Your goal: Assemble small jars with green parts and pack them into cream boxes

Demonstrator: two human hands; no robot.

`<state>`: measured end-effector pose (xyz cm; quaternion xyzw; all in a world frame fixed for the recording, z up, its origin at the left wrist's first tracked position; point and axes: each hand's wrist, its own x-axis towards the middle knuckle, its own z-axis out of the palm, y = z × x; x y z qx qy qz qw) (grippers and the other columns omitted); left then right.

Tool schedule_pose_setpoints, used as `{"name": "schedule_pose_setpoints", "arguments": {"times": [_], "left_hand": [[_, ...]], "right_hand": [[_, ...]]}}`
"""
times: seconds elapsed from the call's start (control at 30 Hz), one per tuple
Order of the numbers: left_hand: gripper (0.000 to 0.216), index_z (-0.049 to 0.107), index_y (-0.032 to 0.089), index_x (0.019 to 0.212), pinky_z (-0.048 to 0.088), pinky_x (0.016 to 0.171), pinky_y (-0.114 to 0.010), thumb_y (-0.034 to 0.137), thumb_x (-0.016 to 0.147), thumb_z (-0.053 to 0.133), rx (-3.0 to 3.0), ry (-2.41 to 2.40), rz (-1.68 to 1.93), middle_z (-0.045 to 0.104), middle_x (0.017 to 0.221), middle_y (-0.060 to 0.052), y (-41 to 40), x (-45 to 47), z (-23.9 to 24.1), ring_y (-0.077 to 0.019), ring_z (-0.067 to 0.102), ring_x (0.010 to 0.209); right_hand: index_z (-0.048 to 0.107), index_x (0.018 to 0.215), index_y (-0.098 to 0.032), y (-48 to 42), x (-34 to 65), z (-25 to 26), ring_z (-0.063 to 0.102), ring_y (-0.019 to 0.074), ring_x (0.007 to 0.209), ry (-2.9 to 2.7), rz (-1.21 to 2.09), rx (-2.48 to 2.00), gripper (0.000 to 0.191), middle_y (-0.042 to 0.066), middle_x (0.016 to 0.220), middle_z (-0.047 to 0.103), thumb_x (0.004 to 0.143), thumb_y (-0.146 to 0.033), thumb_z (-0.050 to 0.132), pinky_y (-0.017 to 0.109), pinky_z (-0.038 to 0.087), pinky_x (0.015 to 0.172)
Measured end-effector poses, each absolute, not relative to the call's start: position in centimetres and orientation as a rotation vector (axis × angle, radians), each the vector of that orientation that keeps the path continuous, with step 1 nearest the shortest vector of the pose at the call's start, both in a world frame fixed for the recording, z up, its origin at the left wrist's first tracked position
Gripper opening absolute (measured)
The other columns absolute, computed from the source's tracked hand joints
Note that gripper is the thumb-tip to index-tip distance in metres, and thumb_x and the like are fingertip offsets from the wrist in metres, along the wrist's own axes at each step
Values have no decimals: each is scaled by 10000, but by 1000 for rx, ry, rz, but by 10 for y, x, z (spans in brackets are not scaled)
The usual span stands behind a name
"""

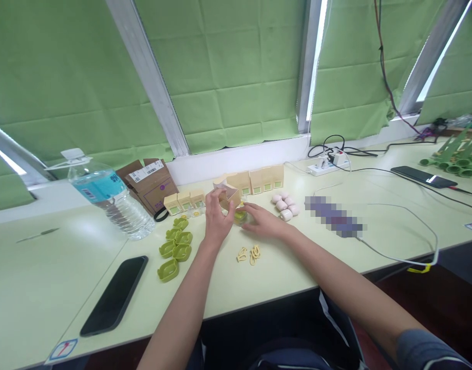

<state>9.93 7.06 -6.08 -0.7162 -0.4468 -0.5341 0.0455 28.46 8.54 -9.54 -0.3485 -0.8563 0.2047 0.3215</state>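
My left hand [219, 218] grips a small beige paper box [230, 194] with its top flaps raised, thumb and fingers on its sides. Close beside it, my right hand [264, 221] has its thumb and fingers around a small clear container with something green inside [240, 216]. Its exact shape is partly hidden by the fingers. Several green animal-shaped trays [168, 270] lie left of my left arm. Between my forearms are a few small yellow rings or loops [255, 253]. Rounded pale pink pieces [285, 205] are grouped to the right of my right hand.
Beige boxes with windows stand behind my hands [266, 180] and at left [184, 202]. A large water bottle [112, 195], brown carton [151, 187] and black phone [115, 295] occupy the left. Rightward are a power strip [326, 163], another phone [423, 176] and cables.
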Motion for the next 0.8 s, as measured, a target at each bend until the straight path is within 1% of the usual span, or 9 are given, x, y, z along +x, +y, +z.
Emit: {"name": "schedule_pose_setpoints", "arguments": {"times": [0.1,0.17,0.27,0.33,0.4,0.47,0.6,0.8], "left_hand": [[381,462,247,1263,495,969,-424,245,900,577,-2159,-1376,-1622,535,1209,-106,71,99,-61,-245,535,1139],[379,466,250,1260,497,960,-420,242,898,578,-2154,-1382,-1614,536,1207,-104,70,99,-61,-246,533,1140],[366,476,251,1243,498,955,-415,229,892,579,-2166,-1386,-1597,532,1212,-100,70,99,-61,-246,537,1145],[365,477,250,1238,497,952,-414,222,889,579,-2175,-1378,-1584,532,1209,-100,70,100,-62,-247,540,1144],[366,473,251,1237,492,956,-415,214,888,578,-2181,-1365,-1576,537,1196,-98,71,100,-62,-248,542,1143],[362,470,251,1230,482,968,-420,207,887,578,-2196,-1352,-1558,544,1182,-94,70,100,-62,-248,540,1141],[354,475,244,1213,467,982,-428,195,879,581,-2225,-1357,-1511,537,1172,-92,70,101,-63,-251,533,1144],[357,478,241,1211,460,991,-427,178,873,576,-2224,-1388,-1498,532,1175,-93,71,99,-64,-254,530,1152]], "right_hand": [[582,1208,-227,86,287,-90,597,285,1171,-2193,517,-957,349,125,1276,610,879,-319,654,459,463,998],[586,1134,-229,86,289,-88,612,271,1103,-2159,514,-1003,317,108,1209,628,854,-343,682,422,479,938],[560,1108,-240,86,290,-88,621,253,1006,-2160,525,-1052,363,86,1144,631,804,-353,723,371,483,851],[534,1125,-244,86,290,-90,620,246,938,-2180,538,-1069,412,77,1096,635,781,-349,735,344,477,785],[503,1166,-241,86,289,-91,618,243,902,-2202,568,-1054,444,78,1079,641,786,-321,718,328,470,746],[458,1242,-236,86,288,-92,624,242,933,-2222,610,-988,476,91,1127,641,815,-253,667,330,474,767],[389,1346,-234,88,288,-94,610,254,1085,-2218,663,-891,584,119,1281,597,811,-112,591,371,473,895],[456,1326,-234,94,291,-98,585,257,1127,-2153,637,-918,583,106,1250,595,785,-104,630,421,472,976]]}}
